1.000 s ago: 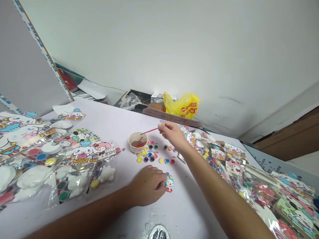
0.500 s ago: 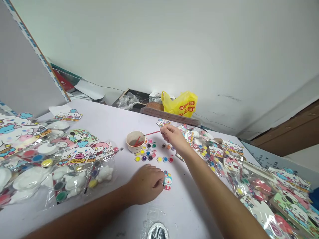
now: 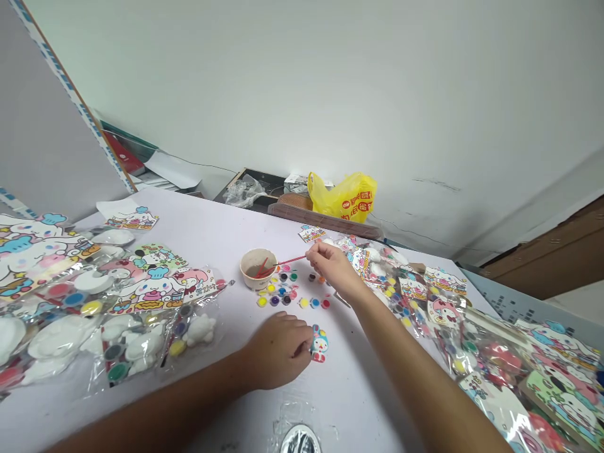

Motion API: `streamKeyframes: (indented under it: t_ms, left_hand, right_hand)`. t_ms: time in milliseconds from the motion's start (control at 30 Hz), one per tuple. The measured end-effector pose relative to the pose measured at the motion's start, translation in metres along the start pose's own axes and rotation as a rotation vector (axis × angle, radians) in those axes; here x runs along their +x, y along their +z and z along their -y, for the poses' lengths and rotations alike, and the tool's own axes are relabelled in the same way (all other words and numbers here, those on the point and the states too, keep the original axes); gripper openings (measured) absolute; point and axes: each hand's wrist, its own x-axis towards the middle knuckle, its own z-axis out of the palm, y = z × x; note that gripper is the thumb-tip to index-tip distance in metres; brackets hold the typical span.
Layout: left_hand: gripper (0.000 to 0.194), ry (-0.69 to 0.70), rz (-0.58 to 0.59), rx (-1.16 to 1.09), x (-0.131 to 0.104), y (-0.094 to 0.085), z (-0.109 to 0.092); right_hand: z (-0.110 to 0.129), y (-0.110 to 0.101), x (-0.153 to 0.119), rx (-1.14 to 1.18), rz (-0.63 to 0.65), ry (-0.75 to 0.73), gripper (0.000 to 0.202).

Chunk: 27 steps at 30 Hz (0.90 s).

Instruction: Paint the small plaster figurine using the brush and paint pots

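Note:
My right hand [image 3: 329, 262] pinches a thin red paintbrush [image 3: 293, 259] by its end. The brush points left, with its tip by the right rim of a paper bowl [image 3: 251, 277]. Dark liquid and more red brushes lie inside the bowl. My left hand [image 3: 282, 350] is closed, thumb and fingers at the left edge of a small painted figurine [image 3: 320, 344], which lies on the table. The figurine is blue, white and red, and the hand hides part of its left side. Several small paint pots [image 3: 282, 291] sit between the bowl and my hands.
Plastic-wrapped craft kits [image 3: 136, 314] with white figures and paints cover the left side. More packed kits [image 3: 500, 358] cover the right. A round silver-rimmed item [image 3: 301, 439] lies at the front edge. A yellow bag [image 3: 346, 198] stands behind the table by the wall.
My right hand has come down slightly, and the brush now lies nearer level, its tip still near the bowl's rim. My left hand stays at the figurine. The view has shifted a little.

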Motion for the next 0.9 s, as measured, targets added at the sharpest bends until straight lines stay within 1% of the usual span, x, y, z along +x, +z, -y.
streamKeyframes:
  t_ms: [367,533,667,900]
  left_hand:
    - [0.016,-0.003,0.003,0.005,0.000,0.000,-0.001]
    - [0.015,0.004,-0.007,0.009,0.000,0.003,0.001]
    - [0.015,0.006,-0.013,0.016,0.000,0.004,0.002]
    - [0.015,0.000,-0.009,0.018,0.000,0.003,0.001]
  right_hand:
    - [-0.003,-0.011,-0.010,-0.030,-0.014,-0.054,0.022]
    - [-0.006,-0.001,-0.020,-0.040,-0.016,-0.100,0.018]
    - [-0.011,0.007,-0.033,-0.133,-0.003,-0.198,0.017]
    - [-0.011,0.006,-0.046,-0.161,0.010,-0.192,0.016]
